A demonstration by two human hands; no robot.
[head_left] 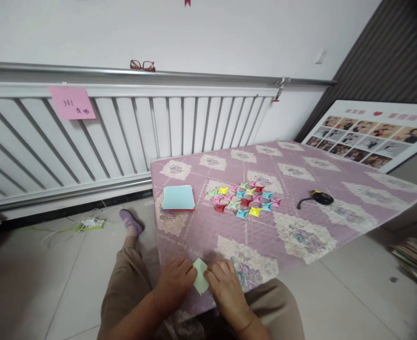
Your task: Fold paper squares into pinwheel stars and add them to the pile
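Paper (200,276) between our left hand (177,279) and right hand (226,285)
Both pinch its opposite sides, equally near; its long axis points away from us.

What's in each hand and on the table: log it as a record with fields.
left hand: pinches one side of the green paper
right hand: pinches its opposite side
green paper: folded, diamond-shaped
paper stack: light-blue sheet on top
folded pieces: several colours, right of the stack
black object: right of the pieces, type unclear
tablecloth: purple, floral
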